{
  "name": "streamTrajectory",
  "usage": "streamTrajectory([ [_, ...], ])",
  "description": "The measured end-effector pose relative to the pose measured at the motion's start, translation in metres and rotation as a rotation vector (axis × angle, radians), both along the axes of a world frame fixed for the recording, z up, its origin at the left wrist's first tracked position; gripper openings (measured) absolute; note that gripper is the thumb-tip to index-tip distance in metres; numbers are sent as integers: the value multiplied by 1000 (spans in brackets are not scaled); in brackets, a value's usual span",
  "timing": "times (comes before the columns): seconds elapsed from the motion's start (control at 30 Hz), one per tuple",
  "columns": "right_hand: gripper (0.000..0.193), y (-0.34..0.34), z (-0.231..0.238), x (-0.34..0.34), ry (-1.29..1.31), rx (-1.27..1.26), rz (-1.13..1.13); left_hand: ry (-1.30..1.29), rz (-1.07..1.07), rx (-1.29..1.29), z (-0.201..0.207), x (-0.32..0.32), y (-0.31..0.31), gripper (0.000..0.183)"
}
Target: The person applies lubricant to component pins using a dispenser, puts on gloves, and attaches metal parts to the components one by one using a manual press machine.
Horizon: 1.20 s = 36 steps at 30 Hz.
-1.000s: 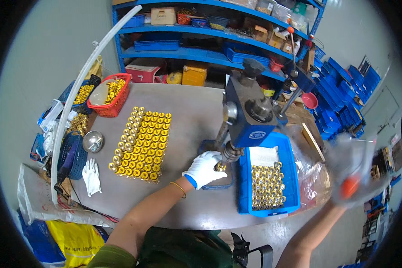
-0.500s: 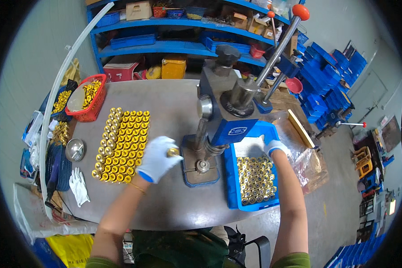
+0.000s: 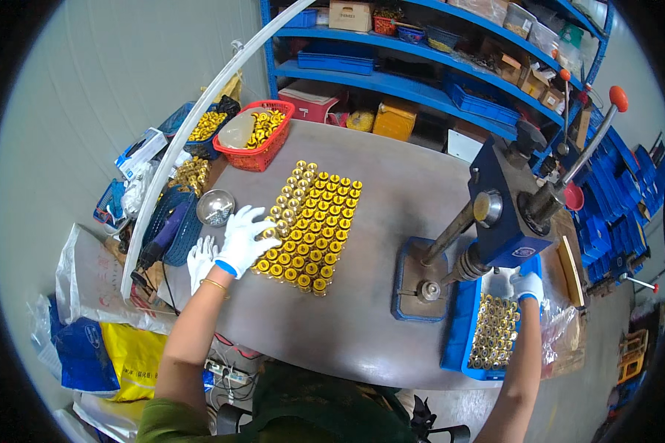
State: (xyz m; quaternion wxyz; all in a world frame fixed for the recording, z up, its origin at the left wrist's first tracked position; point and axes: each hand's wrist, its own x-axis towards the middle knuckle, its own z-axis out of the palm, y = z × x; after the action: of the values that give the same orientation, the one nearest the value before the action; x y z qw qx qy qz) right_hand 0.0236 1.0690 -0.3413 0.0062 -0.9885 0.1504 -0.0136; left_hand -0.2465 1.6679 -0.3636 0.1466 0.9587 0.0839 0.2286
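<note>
My left hand point(image 3: 245, 238), in a white glove, lies with fingers spread on the left edge of a block of brass fittings point(image 3: 314, 221) standing in rows on the grey table point(image 3: 391, 192). Whether it grips one is hidden by the glove. My right hand point(image 3: 526, 285), also gloved, reaches into the far end of a blue bin point(image 3: 457, 332) filled with brass parts point(image 3: 495, 336), just under the head of a blue hand press point(image 3: 506, 214). The press lever with its red knob point(image 3: 618, 98) points up and right. Its base plate point(image 3: 414, 284) lies between my hands.
A red basket point(image 3: 255, 136) of brass parts, a metal bowl point(image 3: 216, 207) and a spare white glove point(image 3: 199, 260) sit left of the fittings. A white curved tube point(image 3: 199, 125) arcs over the table's left edge. Blue shelves point(image 3: 421, 66) stand behind; bags point(image 3: 129, 354) lie below left.
My left hand has moved from the press base leftward to the rows of fittings. My right hand came off the lever and down into the blue bin. The view has swung left.
</note>
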Motion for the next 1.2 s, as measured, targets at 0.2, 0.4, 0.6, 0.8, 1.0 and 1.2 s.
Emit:
streamTrajectory([
  [0.2,34,55,3,-65,-2,1099,658,247,33,79,0,5,-8,46],
  [0.4,35,138,39,-125,72,359,934,247,62,132,8,-3,-14,55],
  [0.6,43,132,8,-88,277,308,1046,-96,-11,-24,31,4,-50,50],
  [0.8,49,113,171,-22,-471,1924,772,-106,-529,-163,33,60,-197,56],
  [1.0,54,39,257,-130,-48,2182,1444,186,-506,-304,9,107,-263,55],
  [1.2,74,30,179,-232,-126,1088,601,243,-633,-307,3,114,-278,39],
])
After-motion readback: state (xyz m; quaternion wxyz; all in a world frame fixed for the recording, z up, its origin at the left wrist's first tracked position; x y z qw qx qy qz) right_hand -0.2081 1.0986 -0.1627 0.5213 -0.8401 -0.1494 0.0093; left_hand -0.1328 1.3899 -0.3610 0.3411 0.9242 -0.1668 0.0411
